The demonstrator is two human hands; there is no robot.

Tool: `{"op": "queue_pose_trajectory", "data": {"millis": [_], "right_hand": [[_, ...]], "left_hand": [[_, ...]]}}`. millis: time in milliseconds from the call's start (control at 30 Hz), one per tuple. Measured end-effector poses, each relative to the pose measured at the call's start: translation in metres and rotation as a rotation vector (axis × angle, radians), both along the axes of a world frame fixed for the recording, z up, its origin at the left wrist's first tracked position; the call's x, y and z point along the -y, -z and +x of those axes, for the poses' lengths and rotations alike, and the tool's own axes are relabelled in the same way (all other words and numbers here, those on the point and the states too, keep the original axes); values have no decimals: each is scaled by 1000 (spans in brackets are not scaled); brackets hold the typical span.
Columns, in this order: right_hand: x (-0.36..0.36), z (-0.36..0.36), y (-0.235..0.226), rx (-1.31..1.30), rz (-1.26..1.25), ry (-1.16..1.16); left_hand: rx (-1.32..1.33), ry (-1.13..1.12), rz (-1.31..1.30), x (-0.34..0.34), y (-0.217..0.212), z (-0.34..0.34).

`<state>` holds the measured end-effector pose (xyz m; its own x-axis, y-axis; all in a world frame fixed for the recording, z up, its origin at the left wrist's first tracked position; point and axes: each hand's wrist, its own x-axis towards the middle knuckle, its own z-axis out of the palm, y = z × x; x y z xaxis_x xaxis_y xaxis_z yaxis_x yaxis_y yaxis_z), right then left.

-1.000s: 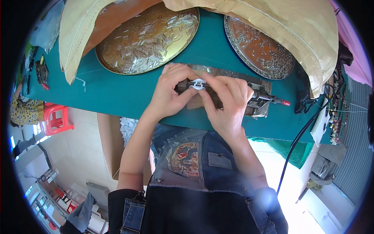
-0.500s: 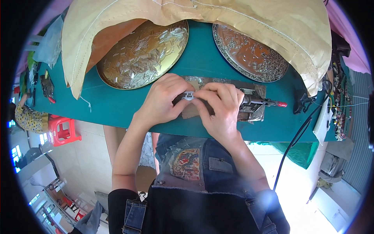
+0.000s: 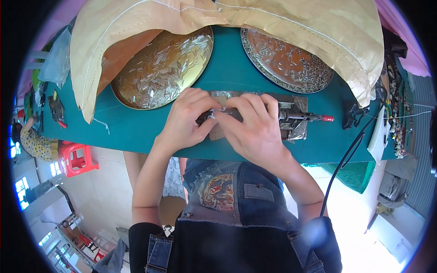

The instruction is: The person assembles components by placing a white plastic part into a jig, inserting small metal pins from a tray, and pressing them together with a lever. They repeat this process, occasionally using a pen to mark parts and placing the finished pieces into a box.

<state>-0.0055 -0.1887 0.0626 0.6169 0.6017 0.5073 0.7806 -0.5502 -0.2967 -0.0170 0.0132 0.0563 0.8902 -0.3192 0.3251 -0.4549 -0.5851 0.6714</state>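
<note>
My left hand [image 3: 184, 119] and my right hand [image 3: 255, 129] meet over a metal fixture [image 3: 291, 119] on the green table. Between their fingertips is a small whitish-grey piece [image 3: 213, 114], pinched by both hands and mostly covered by the fingers. It lies at the left end of the fixture's dark bar. My right fingers arch over that bar, hiding its middle. On the right, the fixture ends in a lever with a red tip [image 3: 327, 118]. A brown cardboard-like scrap [image 3: 217, 133] lies under the fingertips.
A round gold tray [image 3: 119, 96] of short, shiny rods stands at the far left. Another round tray [image 3: 260, 73] holds small metal parts at the far right. A tan paper sheet [image 3: 273, 16] overhangs both. A black cable [image 3: 346, 157] hangs at the right.
My right fingers have moved left and forward over the bar, covering more of the small piece. My left hand stays nearly in place. The whole view has shifted slightly.
</note>
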Motion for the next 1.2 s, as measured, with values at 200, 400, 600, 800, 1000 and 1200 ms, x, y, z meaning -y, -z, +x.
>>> {"op": "queue_pose_trajectory", "data": {"millis": [200, 400, 600, 800, 1000, 1200], "right_hand": [[52, -14, 10, 53, 238, 352], [103, -26, 35, -136, 248, 791], [116, -14, 56, -349, 965, 780], [113, 10, 49, -352, 1362, 733], [71, 26, 6, 72, 1077, 607], [93, 22, 0, -68, 1057, 420]], "left_hand": [[77, 25, -64, -2, 11, -1], [56, 58, -92, 0, 12, 3], [19, 52, -21, 0, 8, 3], [-12, 19, -1, 0, 8, 2], [-44, 41, -24, 1, 4, 3], [-42, 50, -25, 1, 3, 4]]}}
